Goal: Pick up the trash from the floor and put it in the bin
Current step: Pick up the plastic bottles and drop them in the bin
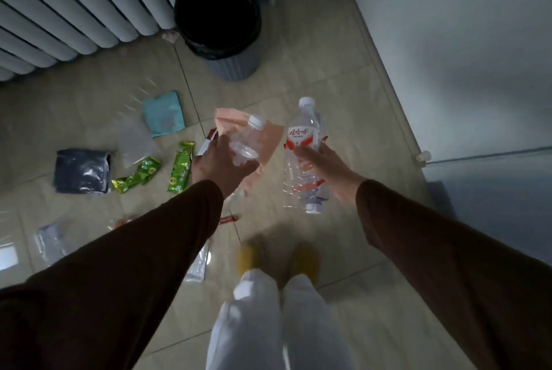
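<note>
My left hand [219, 165] holds a crumpled clear plastic bottle [246, 142] together with a pink wrapper [270, 138]. My right hand [324, 168] grips an upright clear water bottle with a red-and-white label [303, 134], and a second bottle [313, 202] shows below it. The grey bin with a black liner [219, 20] stands ahead by the radiator, a short way beyond both hands. On the floor to the left lie two green wrappers [180, 168] [137, 175], a dark blue bag [82, 171], a teal packet [163, 114] and clear plastic bags [134, 141].
A white radiator [74, 5] fills the upper left. A white wall or cabinet [448, 41] runs along the right. More clear plastic bags [50, 239] and a small red item [229, 218] lie near my feet in yellow slippers [248, 254].
</note>
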`<action>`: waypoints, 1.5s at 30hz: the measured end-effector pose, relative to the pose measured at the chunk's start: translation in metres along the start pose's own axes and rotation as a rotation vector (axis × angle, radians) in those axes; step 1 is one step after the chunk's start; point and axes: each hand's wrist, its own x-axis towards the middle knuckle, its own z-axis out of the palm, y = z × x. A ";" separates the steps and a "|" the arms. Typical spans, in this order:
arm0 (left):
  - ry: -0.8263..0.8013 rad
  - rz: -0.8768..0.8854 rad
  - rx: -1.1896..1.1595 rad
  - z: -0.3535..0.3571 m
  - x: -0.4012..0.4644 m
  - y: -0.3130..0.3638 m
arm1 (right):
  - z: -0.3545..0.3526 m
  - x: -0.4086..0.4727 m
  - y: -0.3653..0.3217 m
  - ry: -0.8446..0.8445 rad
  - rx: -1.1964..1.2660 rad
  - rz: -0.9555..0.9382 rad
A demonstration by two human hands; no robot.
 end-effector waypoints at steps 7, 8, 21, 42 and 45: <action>0.096 -0.034 -0.052 -0.052 0.098 0.022 | -0.003 0.092 -0.123 -0.119 -0.039 -0.024; 0.108 -0.040 -0.070 -0.061 0.114 0.022 | -0.001 0.106 -0.140 -0.143 -0.026 -0.031; 0.221 -0.217 -0.451 -0.120 0.317 0.012 | 0.039 0.296 -0.295 -0.320 -0.022 0.134; 0.082 -0.297 -0.401 -0.095 0.391 -0.023 | 0.023 0.404 -0.318 -0.222 -0.420 0.321; 0.054 -0.242 -0.300 -0.099 0.364 -0.024 | 0.029 0.379 -0.307 -0.192 -0.730 0.021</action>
